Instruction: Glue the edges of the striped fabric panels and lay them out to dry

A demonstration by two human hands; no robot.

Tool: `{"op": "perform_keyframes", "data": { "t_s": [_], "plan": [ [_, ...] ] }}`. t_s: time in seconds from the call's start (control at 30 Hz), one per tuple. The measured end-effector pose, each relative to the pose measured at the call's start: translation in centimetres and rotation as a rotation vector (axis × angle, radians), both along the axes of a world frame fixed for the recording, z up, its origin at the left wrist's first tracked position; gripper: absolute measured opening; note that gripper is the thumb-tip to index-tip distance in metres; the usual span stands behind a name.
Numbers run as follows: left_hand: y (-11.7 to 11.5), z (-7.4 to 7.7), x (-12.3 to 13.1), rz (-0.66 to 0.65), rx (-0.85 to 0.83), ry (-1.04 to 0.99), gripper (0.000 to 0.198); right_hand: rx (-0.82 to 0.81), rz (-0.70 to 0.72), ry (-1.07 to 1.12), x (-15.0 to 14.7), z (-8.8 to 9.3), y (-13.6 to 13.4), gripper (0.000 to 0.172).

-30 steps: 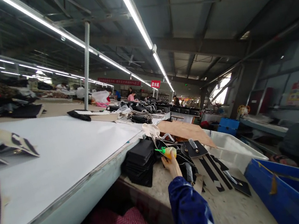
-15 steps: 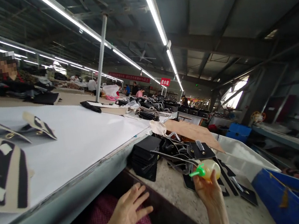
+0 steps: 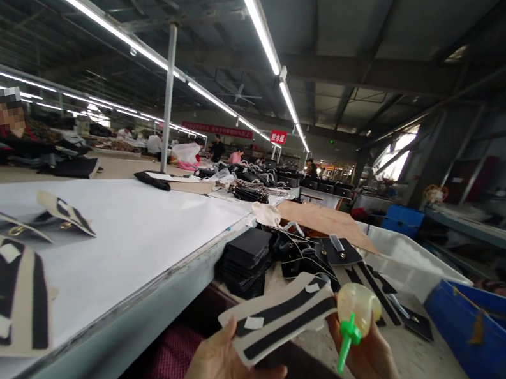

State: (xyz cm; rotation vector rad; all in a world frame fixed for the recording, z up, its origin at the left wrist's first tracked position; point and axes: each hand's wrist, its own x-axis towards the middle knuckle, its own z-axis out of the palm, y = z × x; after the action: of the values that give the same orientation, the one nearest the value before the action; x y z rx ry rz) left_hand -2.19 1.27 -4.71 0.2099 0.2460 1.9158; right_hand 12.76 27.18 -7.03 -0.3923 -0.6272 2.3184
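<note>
My left hand pinches the left end of a beige panel with black strips, thumb at its edge. Two small white patches show on its upper strip. My right hand is closed round a yellowish squeeze bottle, whose green nozzle points down and towards me. The panel's right end reaches my right fingers, but the bottle hides whether they grip it. Behind the panel lies a stack of black pieces.
A white-topped table on the left carries similar panels. Black pieces with gold fittings and a brown board lie ahead. Blue bins and a white bin stand right. A co-worker sits far left.
The beige panel has come up between my hands, and my left hand has closed on it. My right hand has turned the bottle, swinging its nozzle from leftward to downward.
</note>
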Motion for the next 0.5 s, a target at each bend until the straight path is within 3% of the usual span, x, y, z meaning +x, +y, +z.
{"op": "perform_keyframes", "data": {
  "t_s": [0.07, 0.2, 0.4, 0.5],
  "plan": [
    [0.0, 0.2, -0.2, 0.029, -0.105, 0.006, 0.053, -0.096, 0.029, 0.000, -0.4, -0.1, -0.2, 0.057],
    [0.8, 0.3, -1.1, 0.025, -0.247, 0.013, 0.058, -0.141, 0.047, 0.015, -0.4, -0.5, 0.2, 0.056],
    [2.6, 1.8, -1.3, 0.056, -0.362, 0.010, 0.050, 0.042, 0.119, 0.053, 0.6, -1.3, 2.4, 0.048],
    [3.1, 2.8, -1.6, 0.092, -0.369, 0.031, 0.042, 0.173, 0.066, 0.034, 0.6, -0.6, 2.3, 0.048]
  ]
}}
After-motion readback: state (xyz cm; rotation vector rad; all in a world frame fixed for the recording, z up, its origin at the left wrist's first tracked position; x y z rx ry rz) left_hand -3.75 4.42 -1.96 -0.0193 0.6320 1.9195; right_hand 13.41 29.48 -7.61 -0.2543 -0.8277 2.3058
